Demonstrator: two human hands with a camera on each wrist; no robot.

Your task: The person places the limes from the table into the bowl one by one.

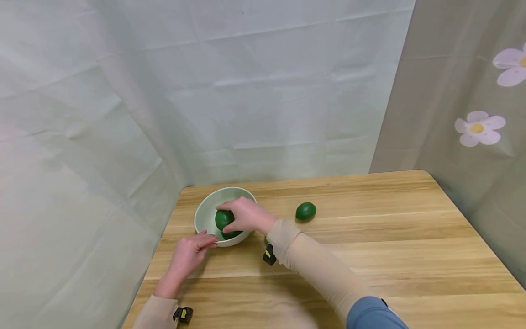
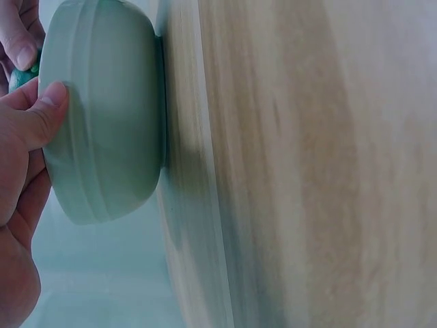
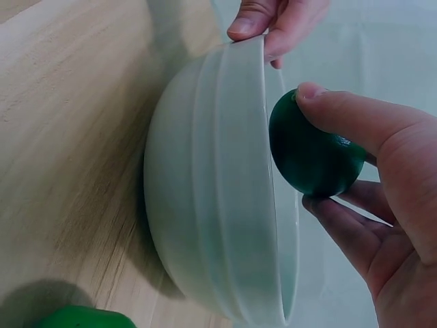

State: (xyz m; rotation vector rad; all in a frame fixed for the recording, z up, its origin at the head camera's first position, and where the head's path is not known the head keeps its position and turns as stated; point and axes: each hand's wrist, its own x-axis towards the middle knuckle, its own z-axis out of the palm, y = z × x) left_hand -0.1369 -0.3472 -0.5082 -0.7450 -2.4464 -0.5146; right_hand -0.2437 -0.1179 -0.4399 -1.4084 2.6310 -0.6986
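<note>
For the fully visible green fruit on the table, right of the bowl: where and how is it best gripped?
The green fruit is probably best pinched across its middle, coming from above, thumb on the near side and fingers on the far side. It looks oval, lying with its long axis roughly left to right; nothing covers it, and the tabletop blocks a grip from below.

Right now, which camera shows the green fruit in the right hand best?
The right wrist view: the green fruit appears large and mostly uncovered, pinched by the right hand over the bowl. The head view shows it smaller, partly hidden by that hand; the left wrist view shows only a small part near its left edge.
</note>
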